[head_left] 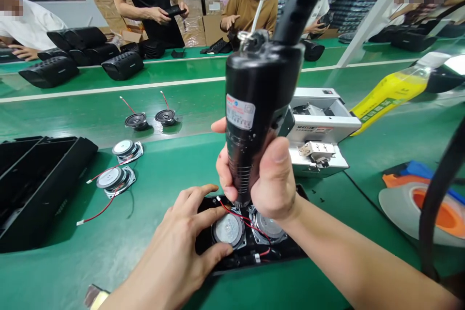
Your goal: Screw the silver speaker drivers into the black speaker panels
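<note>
My right hand (274,179) is wrapped round a black electric screwdriver (247,92), held upright with its lower end over the upper edge of a black speaker housing (240,265). The screwdriver's bit is hidden from me. Two round speaker drivers lie in the housing, magnets up. My left hand (185,232) grips the left driver (228,229), thumb at its lower edge and index finger at its upper edge. The right driver (269,227) is partly covered by my right hand. Red and black wires (250,223) with white plugs run across both drivers.
Loose drivers (115,179) and black housings (43,189) lie to the left. A screw feeder (316,131) stands behind my right hand, near a yellow bottle (392,92) and a tape roll (407,208). Small screws (317,196) lie on the mat. People work across the bench.
</note>
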`<state>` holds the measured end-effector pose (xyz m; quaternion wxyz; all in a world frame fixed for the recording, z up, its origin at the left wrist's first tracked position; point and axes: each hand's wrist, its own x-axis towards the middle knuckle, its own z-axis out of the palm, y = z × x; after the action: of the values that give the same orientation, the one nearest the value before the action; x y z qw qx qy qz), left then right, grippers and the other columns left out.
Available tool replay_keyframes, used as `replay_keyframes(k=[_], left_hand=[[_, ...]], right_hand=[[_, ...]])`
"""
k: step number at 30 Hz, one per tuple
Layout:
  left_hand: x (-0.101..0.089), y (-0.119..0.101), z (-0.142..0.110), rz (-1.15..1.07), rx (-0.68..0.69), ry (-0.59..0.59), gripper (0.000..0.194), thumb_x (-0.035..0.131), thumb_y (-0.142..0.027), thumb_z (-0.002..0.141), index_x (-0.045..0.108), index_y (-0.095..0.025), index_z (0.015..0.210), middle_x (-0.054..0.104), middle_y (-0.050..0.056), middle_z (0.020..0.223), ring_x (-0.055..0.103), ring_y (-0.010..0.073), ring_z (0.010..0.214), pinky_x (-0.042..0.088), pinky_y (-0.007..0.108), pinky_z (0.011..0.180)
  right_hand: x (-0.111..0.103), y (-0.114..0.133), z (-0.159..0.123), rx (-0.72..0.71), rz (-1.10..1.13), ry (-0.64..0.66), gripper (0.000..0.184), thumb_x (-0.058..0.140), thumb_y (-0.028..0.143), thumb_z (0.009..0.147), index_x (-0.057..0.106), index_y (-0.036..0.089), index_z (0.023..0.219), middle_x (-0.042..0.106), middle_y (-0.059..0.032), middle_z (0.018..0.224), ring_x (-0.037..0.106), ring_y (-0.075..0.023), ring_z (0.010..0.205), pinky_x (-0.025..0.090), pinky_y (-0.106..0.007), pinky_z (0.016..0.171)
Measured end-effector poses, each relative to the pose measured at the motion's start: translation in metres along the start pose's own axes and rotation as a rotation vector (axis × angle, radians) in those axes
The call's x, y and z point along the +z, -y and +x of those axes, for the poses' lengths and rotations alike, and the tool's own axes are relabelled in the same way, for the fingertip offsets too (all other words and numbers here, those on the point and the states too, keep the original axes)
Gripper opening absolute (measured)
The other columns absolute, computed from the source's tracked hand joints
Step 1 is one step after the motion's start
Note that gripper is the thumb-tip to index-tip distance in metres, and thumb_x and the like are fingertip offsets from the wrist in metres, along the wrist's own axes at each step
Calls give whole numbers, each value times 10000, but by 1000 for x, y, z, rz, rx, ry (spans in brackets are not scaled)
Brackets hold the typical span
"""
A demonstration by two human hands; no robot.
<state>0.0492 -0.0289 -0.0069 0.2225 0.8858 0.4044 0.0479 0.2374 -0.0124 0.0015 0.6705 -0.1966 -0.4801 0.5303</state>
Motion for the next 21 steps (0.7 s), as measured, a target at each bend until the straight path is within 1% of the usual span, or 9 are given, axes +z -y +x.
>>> replay_keyframes(k=[5, 10, 13, 15, 17, 19, 21], left_hand=[[-3, 0, 1, 23, 1, 28, 487, 801, -278, 817, 687, -415, 1270, 529, 13, 1483, 526, 347, 1320, 565, 589, 1017], [-5, -4, 2, -10, -16, 26, 504, 823, -246, 802, 700, -389, 1269, 578, 40, 1409, 555, 329, 1264, 581, 522, 991], [-5, -7, 3, -45, -52, 11, 528, 858, -215, 764, 716, -392, 1241, 613, 33, 1337, 569, 315, 1223, 581, 490, 969], [-5, -9, 4, -53, -82, 3, 544, 880, -214, 746, 719, -417, 1224, 619, 14, 1324, 572, 304, 1222, 573, 484, 977], [-4, -11, 3, -44, -92, -1, 548, 893, -225, 735, 721, -430, 1214, 621, 5, 1328, 578, 301, 1221, 576, 482, 971], [-3, -10, 2, -22, -80, -10, 563, 898, -232, 723, 720, -423, 1223, 631, 13, 1321, 593, 308, 1203, 592, 477, 949], [0, -6, 1, 6, -40, -30, 602, 902, -251, 713, 707, -417, 1258, 640, 25, 1325, 606, 317, 1197, 606, 477, 941]], right_hand=[[-3, -8, -8, 21, 29, 48, 657, 401, 780, 976, 555, 200, 1243, 528, 2, 722, 487, -95, 517, 407, -215, 451], [-6, -12, -8, 27, 62, 78, 630, 427, 784, 966, 553, 190, 1132, 538, -3, 723, 491, -85, 525, 393, -197, 451], [-6, -12, -7, 31, 84, 75, 641, 480, 766, 959, 561, 176, 1194, 530, 3, 702, 490, -83, 519, 398, -189, 448], [-6, -12, -8, 35, 103, 63, 648, 507, 750, 958, 567, 170, 1240, 524, 7, 692, 484, -80, 515, 400, -186, 450], [-6, -14, -10, 42, 117, 55, 643, 514, 744, 959, 580, 173, 1246, 529, 4, 695, 485, -79, 518, 394, -184, 451], [-5, -17, -12, 49, 119, 55, 654, 506, 748, 959, 589, 175, 1263, 540, -6, 707, 489, -79, 529, 390, -184, 458], [-3, -17, -13, 55, 109, 60, 675, 508, 744, 962, 586, 171, 1312, 538, -12, 704, 487, -81, 538, 383, -186, 466]])
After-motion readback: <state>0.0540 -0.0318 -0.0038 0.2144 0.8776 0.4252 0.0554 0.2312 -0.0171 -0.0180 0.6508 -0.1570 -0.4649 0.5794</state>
